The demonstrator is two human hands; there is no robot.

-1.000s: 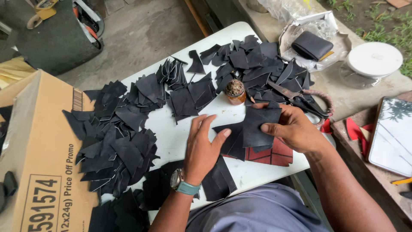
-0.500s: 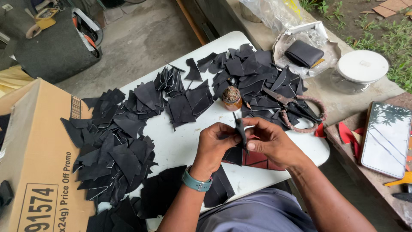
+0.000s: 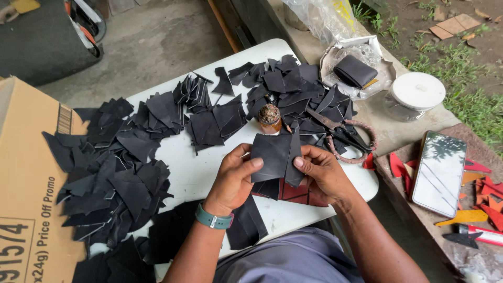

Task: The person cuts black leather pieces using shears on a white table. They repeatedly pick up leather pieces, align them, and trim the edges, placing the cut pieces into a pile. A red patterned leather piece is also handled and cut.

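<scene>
Black leather pieces [image 3: 273,156], flat and angular, are being held up just above the white table [image 3: 188,173], in front of the person's body. The left hand [image 3: 234,177] is gripping their left edge, its thumb lying across the front face and its fingers curling behind. The right hand [image 3: 323,173] is pinching the right edge, where a narrower dark strip is overlapping the larger piece, with the thumb pressing on the front. Both hands are closed on the pieces.

Directly beneath them, red leather pieces [image 3: 294,193] are lying on the table under more black offcuts. A small round brown container [image 3: 270,117] is standing just beyond the held pieces, and black-handled scissors [image 3: 341,132] are resting on a heap of black scraps to the right. Large piles of the same black cuttings [image 3: 112,167] are spreading over the table's left side, next to a brown cardboard box [image 3: 29,183]. A phone with a mirror-like screen [image 3: 439,172] is lying on a separate surface at far right.
</scene>
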